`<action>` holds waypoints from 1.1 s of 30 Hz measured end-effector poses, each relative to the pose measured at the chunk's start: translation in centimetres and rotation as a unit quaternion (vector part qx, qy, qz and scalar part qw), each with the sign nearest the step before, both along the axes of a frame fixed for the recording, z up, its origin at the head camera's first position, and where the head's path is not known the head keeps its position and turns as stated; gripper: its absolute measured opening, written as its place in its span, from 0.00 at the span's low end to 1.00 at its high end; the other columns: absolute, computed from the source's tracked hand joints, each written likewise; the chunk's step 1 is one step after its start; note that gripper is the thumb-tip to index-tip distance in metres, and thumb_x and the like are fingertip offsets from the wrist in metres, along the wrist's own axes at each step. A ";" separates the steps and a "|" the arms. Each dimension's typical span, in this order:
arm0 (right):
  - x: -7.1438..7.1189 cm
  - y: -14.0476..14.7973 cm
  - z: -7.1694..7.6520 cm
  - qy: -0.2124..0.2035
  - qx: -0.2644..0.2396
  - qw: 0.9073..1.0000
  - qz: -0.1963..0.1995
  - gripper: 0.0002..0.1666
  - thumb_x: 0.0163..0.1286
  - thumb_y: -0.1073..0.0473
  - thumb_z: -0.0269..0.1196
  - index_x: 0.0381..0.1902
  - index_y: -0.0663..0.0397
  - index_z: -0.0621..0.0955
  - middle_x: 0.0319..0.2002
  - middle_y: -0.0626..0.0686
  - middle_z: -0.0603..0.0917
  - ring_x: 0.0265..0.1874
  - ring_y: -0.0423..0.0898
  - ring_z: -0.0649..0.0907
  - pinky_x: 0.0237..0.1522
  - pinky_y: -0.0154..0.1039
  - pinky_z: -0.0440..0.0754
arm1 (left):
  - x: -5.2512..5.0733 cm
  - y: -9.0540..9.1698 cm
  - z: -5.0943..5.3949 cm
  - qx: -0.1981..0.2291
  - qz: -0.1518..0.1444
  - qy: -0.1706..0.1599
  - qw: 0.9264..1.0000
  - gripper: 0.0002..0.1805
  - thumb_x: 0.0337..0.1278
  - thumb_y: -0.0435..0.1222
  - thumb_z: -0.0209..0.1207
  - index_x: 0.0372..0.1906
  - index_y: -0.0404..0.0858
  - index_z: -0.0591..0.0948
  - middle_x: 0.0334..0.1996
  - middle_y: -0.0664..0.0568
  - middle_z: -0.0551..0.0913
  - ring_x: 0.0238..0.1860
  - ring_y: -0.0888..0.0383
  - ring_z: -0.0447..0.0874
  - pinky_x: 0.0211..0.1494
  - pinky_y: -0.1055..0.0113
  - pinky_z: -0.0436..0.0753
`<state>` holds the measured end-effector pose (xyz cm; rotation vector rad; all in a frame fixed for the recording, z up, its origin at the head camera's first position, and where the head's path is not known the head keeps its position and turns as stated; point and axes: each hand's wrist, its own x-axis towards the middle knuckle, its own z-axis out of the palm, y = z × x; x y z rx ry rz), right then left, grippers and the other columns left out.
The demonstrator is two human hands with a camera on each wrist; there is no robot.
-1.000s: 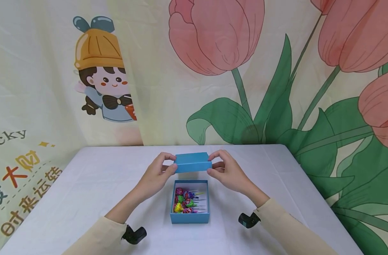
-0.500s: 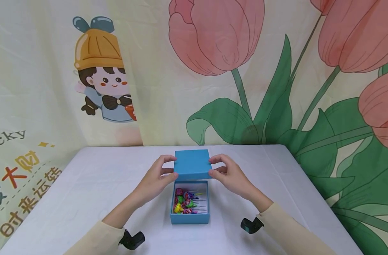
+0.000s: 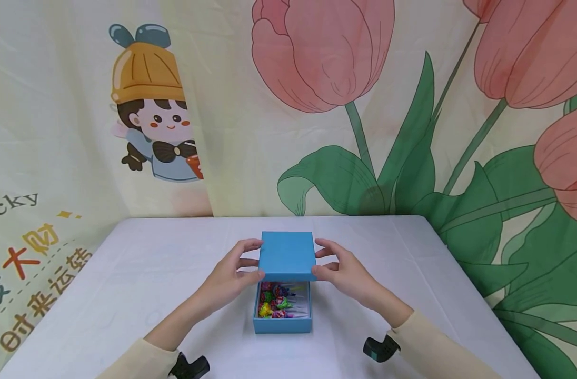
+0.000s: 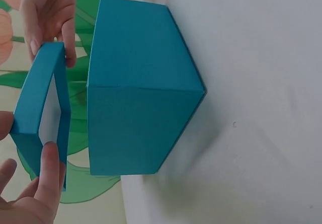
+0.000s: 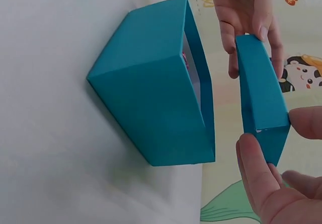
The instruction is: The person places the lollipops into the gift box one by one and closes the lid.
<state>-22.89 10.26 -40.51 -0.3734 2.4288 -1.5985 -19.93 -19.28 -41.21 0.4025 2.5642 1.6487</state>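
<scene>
A blue box lid point(image 3: 287, 255) is held level between both hands, above the back part of an open blue box point(image 3: 282, 326). The left hand point(image 3: 229, 272) grips the lid's left side, thumb at its near corner. On the opposite side the right hand point(image 3: 346, 271) pinches the lid in the same way. Inside the box lie several lollipops point(image 3: 274, 302) in bright wrappers, white sticks pointing right; the lid hides their far end. Both wrist views show a gap between the lid point(image 4: 43, 98) and the box point(image 4: 141, 83), with the lid's pale inside visible in the left one.
A white cloth covers the table point(image 3: 175, 252) under the box. Behind the table hangs a curtain point(image 3: 231, 131) printed with tulips and a cartoon figure. A black wrist camera point(image 3: 190, 367) sits at the left sleeve, another wrist camera point(image 3: 381, 349) at the right.
Both hands have brought the lid nearer and lower, and it has turned from tilted to nearly flat. It now overlaps the box's far edge in the head view. The box has stayed put.
</scene>
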 end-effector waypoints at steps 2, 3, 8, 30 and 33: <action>0.2 0.0 -0.1 -0.006 -0.001 1.000 0.002 0.45 0.73 0.55 0.71 0.83 0.47 0.65 0.63 0.55 0.79 0.51 0.47 0.89 0.60 0.54 0.86 | 0.3 -0.1 -0.1 0.005 -0.004 -0.004 1.000 0.36 0.73 0.40 0.66 0.80 0.48 0.65 0.79 0.48 0.67 0.71 0.43 0.75 0.65 0.50 0.84; 0.4 0.0 -0.2 -0.009 -0.002 1.000 0.003 0.46 0.73 0.55 0.71 0.83 0.48 0.64 0.63 0.54 0.79 0.51 0.47 0.89 0.60 0.55 0.86 | 0.4 -0.1 -0.2 0.007 -0.006 -0.006 1.000 0.37 0.72 0.40 0.67 0.80 0.48 0.65 0.79 0.49 0.67 0.71 0.43 0.75 0.65 0.50 0.84; 0.8 0.0 -0.6 -0.017 0.003 1.000 0.002 0.48 0.71 0.54 0.72 0.83 0.50 0.64 0.62 0.53 0.80 0.51 0.46 0.89 0.62 0.57 0.84 | 0.9 -0.4 -0.6 0.010 -0.010 -0.009 1.000 0.41 0.70 0.41 0.69 0.82 0.48 0.64 0.80 0.49 0.65 0.71 0.45 0.75 0.66 0.52 0.84; 2.1 0.7 -1.5 -0.027 -0.022 0.998 0.045 0.44 0.72 0.54 0.73 0.80 0.53 0.69 0.63 0.57 0.78 0.55 0.50 0.87 0.58 0.51 0.87 | 1.5 -1.1 -1.2 0.020 -0.015 -0.078 0.997 0.50 0.62 0.43 0.73 0.85 0.46 0.60 0.75 0.46 0.64 0.67 0.47 0.75 0.55 0.58 0.79; 2.3 0.8 -1.7 -0.028 -0.019 0.999 0.041 0.43 0.71 0.53 0.73 0.80 0.53 0.70 0.63 0.56 0.79 0.55 0.50 0.86 0.57 0.51 0.88 | 1.6 -1.1 -1.2 0.024 -0.020 -0.081 0.996 0.50 0.62 0.42 0.74 0.85 0.47 0.60 0.75 0.46 0.65 0.66 0.47 0.75 0.54 0.57 0.79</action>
